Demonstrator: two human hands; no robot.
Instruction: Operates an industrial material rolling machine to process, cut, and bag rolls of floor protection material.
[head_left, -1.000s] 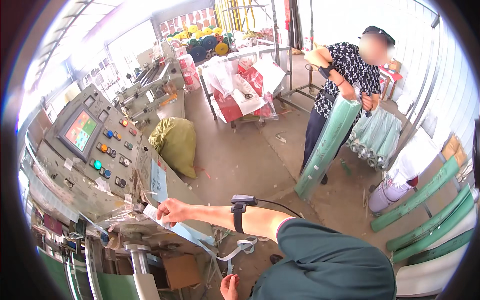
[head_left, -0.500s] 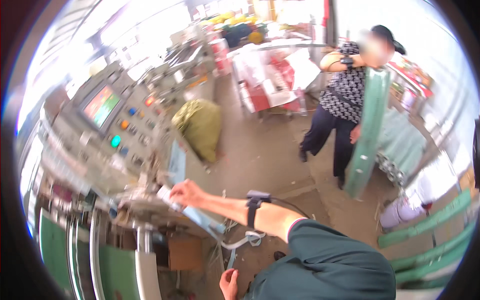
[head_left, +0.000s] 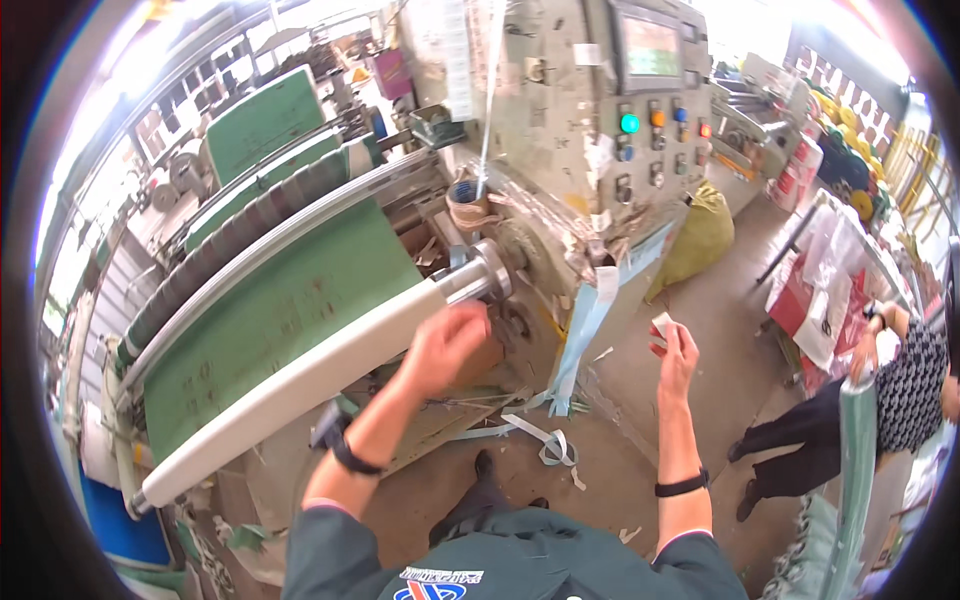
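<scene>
Bright; white light floods upper left and upper right, both blown out. Grey-framed rectangular screen [head_left: 652, 48] washes pale; round green button lamp [head_left: 629, 123] glows. Bare left hand [head_left: 447, 345] smears; bare right hand [head_left: 676, 352] reads crisper. Long white cylindrical roll [head_left: 290, 390] bows slightly. Black vignette, blue fringing at left rim.

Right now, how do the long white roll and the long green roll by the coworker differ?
The white roll slants across the picture; the green roll runs nearly up and down. The white roll sits on a silver metal shaft; the green roll is beside the coworker. Both look cylindrical.
</scene>
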